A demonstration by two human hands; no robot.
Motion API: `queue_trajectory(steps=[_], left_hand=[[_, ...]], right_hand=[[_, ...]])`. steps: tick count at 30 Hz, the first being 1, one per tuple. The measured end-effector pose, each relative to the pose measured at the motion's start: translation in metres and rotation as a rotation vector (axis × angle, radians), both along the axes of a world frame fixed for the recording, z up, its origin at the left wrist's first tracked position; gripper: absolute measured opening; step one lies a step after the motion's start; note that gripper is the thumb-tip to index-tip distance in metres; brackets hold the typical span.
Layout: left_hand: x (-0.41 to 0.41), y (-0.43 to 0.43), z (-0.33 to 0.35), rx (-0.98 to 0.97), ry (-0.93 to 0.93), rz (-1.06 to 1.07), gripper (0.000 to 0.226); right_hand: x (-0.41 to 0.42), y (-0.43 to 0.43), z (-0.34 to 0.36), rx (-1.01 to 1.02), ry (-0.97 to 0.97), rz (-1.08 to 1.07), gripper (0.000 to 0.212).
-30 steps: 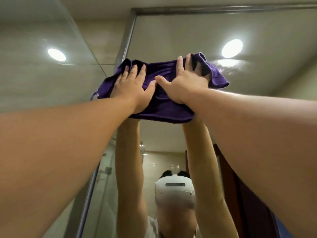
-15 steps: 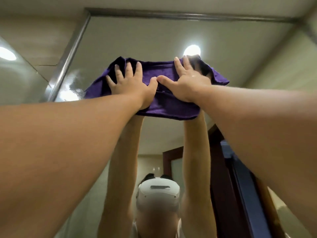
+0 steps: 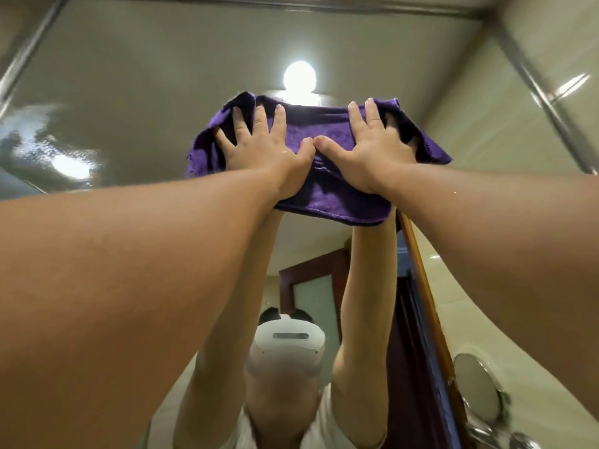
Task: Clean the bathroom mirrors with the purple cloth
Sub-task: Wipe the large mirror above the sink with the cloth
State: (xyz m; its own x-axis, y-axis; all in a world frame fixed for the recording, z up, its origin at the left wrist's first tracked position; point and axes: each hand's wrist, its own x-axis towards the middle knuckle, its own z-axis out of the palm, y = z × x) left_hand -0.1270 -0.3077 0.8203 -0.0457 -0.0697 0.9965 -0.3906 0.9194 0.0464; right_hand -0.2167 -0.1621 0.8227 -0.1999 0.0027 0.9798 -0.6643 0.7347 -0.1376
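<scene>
Purple cloth [image 3: 327, 176]: spread flat high on the mirror [image 3: 162, 76], below the reflected ceiling light [image 3: 299, 76]. Left hand [image 3: 265, 150] and right hand [image 3: 366, 150]: fingers splayed straight, pressing the cloth, thumbs touching.

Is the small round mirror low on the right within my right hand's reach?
Probably yes: the right hand only presses flat on the purple cloth, and nothing blocks the round mirror below that arm.
</scene>
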Motion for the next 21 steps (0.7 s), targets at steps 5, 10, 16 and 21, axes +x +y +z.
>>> queue_trajectory(steps=[5,10,16,21], left_hand=[[-0.010,0.009,-0.027,-0.007,0.006,-0.004,0.079],[-0.023,0.026,-0.070,-0.035,-0.013,-0.023,0.080],[-0.034,0.044,-0.132,-0.092,-0.098,-0.067,0.081],[-0.041,0.061,-0.203,-0.169,-0.142,-0.072,0.080]], right_hand=[[-0.008,0.010,-0.028,-0.013,-0.007,-0.001,0.105],[-0.023,0.026,-0.073,-0.033,-0.004,-0.020,0.103],[-0.033,0.045,-0.146,-0.065,-0.041,-0.036,0.099],[-0.041,0.062,-0.229,-0.092,-0.111,-0.018,0.096]])
